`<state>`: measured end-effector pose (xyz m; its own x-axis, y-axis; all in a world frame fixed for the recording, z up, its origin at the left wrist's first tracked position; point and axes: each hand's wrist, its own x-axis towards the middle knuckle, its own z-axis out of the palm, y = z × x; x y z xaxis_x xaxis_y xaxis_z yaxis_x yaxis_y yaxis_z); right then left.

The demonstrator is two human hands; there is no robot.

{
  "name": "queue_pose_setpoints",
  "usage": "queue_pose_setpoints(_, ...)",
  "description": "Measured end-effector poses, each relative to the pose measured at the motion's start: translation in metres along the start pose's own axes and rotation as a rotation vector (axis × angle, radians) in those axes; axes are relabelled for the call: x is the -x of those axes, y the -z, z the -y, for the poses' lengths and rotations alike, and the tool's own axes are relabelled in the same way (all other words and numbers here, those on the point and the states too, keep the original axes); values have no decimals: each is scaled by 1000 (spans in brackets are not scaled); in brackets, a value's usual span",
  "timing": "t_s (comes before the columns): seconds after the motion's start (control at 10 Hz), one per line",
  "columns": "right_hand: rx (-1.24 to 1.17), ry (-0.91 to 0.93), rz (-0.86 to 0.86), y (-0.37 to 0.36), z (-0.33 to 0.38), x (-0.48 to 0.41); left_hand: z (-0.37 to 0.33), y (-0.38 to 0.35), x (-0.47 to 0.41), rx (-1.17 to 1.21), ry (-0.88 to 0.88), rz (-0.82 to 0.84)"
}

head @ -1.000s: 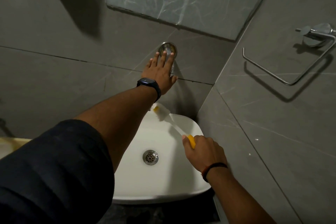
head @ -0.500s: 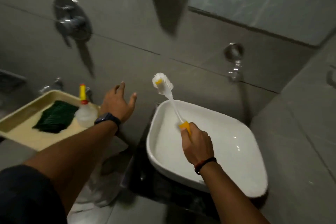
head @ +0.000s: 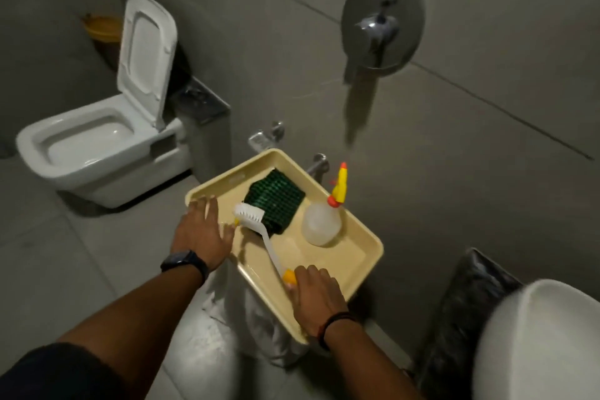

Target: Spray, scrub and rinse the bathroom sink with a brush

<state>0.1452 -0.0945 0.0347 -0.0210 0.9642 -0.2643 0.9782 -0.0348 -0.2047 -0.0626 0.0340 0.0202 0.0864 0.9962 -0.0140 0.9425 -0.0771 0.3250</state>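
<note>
Stage: judged late. I had the brush [head: 259,230] over the tray [head: 363,256], not over the sink [head: 545,334], so it looked like put-away after the scrub/rinse.
Done vs left: couldn't confirm from this view. Only the sink's rim corner showed at lower right; no foam or water visible there, basin interior out of view.
Left to do, my guess: set the brush down flat in the tray and let go.
Right hand [head: 319,295]: my fingers were wrapped closed around the brush's orange grip end, at the tray's near edge.
Left hand [head: 203,230]: fingers spread flat, nothing gripped, resting at the tray's left rim beside the bristle head. Contact with the rim likely, not certain.
Brush: white plastic, thin curved neck, short stiff white bristles, small yellow insert by the head. Head lay against or just above the green scrub pad [head: 276,201]; couldn't tell which.
Scrub pad: dark green, coarse mesh weave, folded rectangle, far half of the tray.
Spray bottle [head: 321,224]: squat translucent round body, orange collar, yellow nozzle upright, standing in the tray's right corner, apart from the brush.
Tray: cream plastic, rectangular, rounded corners, raised lip, smooth. It sat on something draped in white plastic sheet [head: 256,321].
Sink: white glossy ceramic, rounded.
Surroundings: matte grey wall tiles, chrome wall mixer [head: 381,23], white toilet [head: 97,143] with lid up.
</note>
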Motion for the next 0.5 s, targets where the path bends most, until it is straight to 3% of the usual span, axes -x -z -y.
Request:
queue_pose_setpoints(0.2, 71, 57, 100, -31, 11, -56, 12, -40, -36, -69, -142, 98)
queue_pose_setpoints(0.5, -14, -31, 205, -46, 10, -67, 11, -52, -31, -115, -153, 139)
